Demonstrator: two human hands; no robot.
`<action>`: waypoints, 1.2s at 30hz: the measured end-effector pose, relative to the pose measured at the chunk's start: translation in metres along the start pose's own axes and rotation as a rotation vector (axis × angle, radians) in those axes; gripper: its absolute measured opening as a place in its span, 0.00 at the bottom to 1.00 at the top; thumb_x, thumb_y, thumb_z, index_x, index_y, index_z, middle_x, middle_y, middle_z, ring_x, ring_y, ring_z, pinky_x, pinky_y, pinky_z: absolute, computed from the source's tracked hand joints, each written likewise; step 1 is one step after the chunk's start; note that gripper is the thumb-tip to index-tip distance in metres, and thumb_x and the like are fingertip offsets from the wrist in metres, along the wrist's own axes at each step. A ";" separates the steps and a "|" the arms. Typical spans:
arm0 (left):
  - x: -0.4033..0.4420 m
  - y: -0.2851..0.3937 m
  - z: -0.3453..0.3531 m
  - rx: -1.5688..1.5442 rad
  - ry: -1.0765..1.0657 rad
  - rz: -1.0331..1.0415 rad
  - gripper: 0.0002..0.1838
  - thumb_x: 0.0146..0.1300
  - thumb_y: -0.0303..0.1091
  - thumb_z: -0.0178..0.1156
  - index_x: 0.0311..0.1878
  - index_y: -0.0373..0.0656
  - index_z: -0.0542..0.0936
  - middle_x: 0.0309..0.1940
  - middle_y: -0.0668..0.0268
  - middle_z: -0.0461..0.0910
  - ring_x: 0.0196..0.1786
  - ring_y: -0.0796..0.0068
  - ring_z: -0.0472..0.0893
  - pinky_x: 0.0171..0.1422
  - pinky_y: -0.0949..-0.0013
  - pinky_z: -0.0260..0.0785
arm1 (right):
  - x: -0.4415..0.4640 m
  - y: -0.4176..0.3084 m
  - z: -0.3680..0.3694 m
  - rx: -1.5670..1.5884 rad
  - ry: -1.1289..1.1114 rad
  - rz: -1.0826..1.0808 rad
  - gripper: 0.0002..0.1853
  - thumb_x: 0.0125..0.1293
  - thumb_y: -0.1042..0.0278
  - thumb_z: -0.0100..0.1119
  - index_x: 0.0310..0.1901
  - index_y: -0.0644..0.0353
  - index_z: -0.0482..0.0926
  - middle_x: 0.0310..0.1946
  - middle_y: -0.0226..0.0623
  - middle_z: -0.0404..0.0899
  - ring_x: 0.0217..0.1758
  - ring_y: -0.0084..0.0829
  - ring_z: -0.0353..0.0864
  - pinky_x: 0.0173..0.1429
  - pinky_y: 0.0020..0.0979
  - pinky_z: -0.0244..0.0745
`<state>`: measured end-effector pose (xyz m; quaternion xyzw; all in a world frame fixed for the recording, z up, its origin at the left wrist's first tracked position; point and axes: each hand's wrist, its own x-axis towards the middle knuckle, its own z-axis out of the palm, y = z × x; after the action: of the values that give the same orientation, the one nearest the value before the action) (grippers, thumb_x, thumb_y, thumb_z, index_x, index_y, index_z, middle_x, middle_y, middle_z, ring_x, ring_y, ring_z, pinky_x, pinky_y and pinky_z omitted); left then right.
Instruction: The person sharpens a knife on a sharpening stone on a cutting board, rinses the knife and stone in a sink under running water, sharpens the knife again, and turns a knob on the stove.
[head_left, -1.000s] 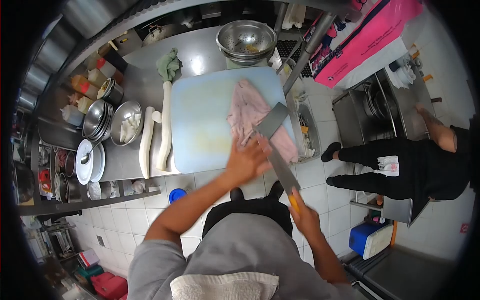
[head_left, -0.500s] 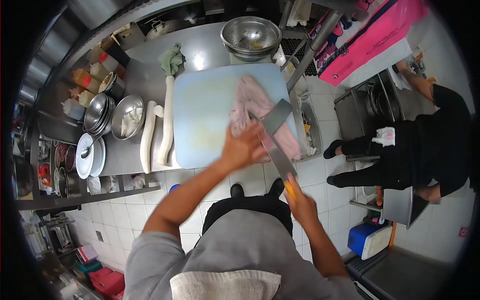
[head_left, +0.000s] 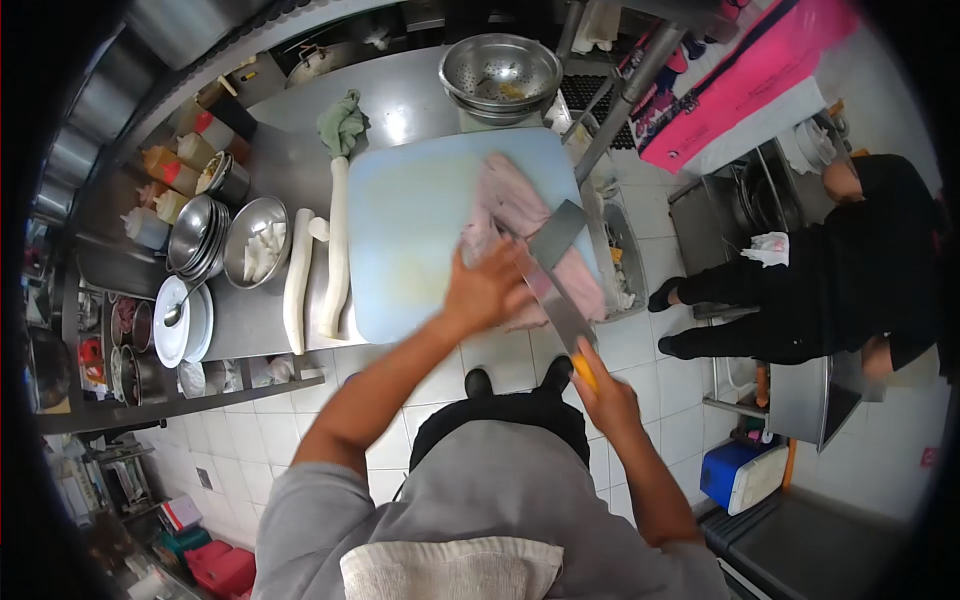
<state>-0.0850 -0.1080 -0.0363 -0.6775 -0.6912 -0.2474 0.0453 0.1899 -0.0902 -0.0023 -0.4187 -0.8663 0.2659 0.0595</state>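
A pale pink piece of meat [head_left: 512, 193] lies on the right half of the light-blue cutting board [head_left: 405, 230]. My left hand [head_left: 487, 288] rests over its near part with fingers apart, beside the knife blade; the fingertips are slightly blurred. In my right hand [head_left: 608, 402] is the yellow handle of a long knife [head_left: 562, 312]. Its blade slants up and left across the meat, and the tip is hard to make out near my left fingers. A second wide blade, like a cleaver [head_left: 558, 232], lies flat over the meat just beyond; its handle is not clear.
Long white peeled vegetables [head_left: 337, 250] lie left of the board, below a green cloth [head_left: 343, 122]. A bowl of white pieces [head_left: 257, 240], stacked bowls [head_left: 190, 228] and white plates [head_left: 172, 338] stand further left. A colander [head_left: 500, 70] sits behind. Another person [head_left: 850, 260] stands at right.
The knife handle and my right hand have shifted slightly forward. My left hand stays at the meat. The other person's arm has drawn back from the shelf, and white bowls show there.
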 end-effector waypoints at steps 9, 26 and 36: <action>-0.033 0.059 -0.010 -0.071 -0.038 0.073 0.23 0.57 0.56 0.61 0.52 0.55 0.81 0.63 0.71 0.73 0.70 0.72 0.65 0.68 0.33 0.45 | -0.076 0.015 -0.015 0.077 -0.015 0.067 0.32 0.65 0.57 0.60 0.69 0.38 0.61 0.33 0.48 0.83 0.32 0.50 0.83 0.35 0.45 0.76; -0.017 0.036 -0.004 -0.050 -0.051 0.043 0.25 0.56 0.57 0.62 0.53 0.55 0.80 0.63 0.71 0.73 0.70 0.73 0.65 0.67 0.31 0.45 | -0.050 0.023 -0.017 0.026 -0.024 -0.007 0.34 0.63 0.58 0.63 0.70 0.38 0.60 0.33 0.43 0.84 0.32 0.46 0.84 0.36 0.42 0.78; -0.019 0.024 0.001 0.040 0.010 0.058 0.25 0.57 0.59 0.60 0.51 0.53 0.81 0.61 0.71 0.74 0.69 0.73 0.66 0.66 0.33 0.47 | -0.033 0.008 -0.015 0.026 -0.070 0.075 0.32 0.63 0.56 0.62 0.69 0.38 0.63 0.38 0.44 0.84 0.37 0.47 0.84 0.40 0.43 0.78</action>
<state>-0.0603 -0.1263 -0.0380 -0.6949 -0.6758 -0.2357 0.0695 0.2216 -0.1048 0.0097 -0.4407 -0.8479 0.2937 0.0244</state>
